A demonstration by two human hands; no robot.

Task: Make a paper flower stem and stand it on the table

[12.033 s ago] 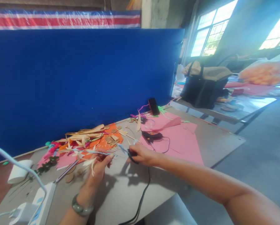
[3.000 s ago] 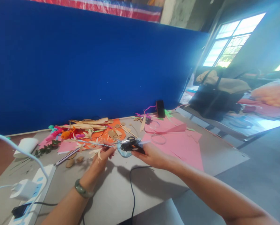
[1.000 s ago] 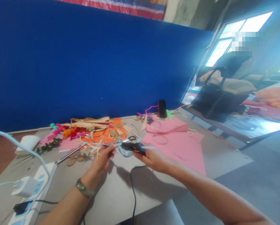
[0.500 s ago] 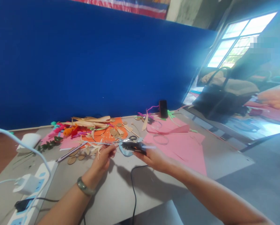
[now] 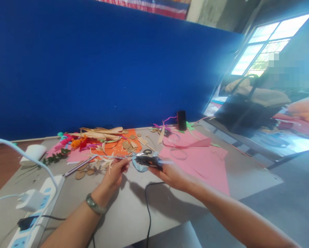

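Note:
My right hand [image 5: 173, 174] is wrapped round a black glue gun [image 5: 149, 161], whose nozzle points left and whose clear glue stick juts out at the back. Its black cord [image 5: 147, 206] runs down over the table. Close to the nozzle, my left hand [image 5: 117, 171] pinches a thin pale stem [image 5: 102, 157] that reaches out to the left; pale strips hang by the fingers. Whether nozzle and stem touch is too small to tell. Just behind the gun lie scissors [image 5: 147, 152], partly covered. A light-blue round piece [image 5: 139, 167] rests under the gun.
Pink sheets [image 5: 195, 165] lie on the right, with a phone [image 5: 181, 120] upright behind them. Orange paper [image 5: 113, 150], dried husks [image 5: 102, 133] and wooden discs [image 5: 80, 175] are at left. A power strip [image 5: 47, 203] stands front left; a blue partition [image 5: 105, 69] closes the back.
The camera view has shifted slightly. Both hands stay almost in place, with the glue gun and the pale stem held as before.

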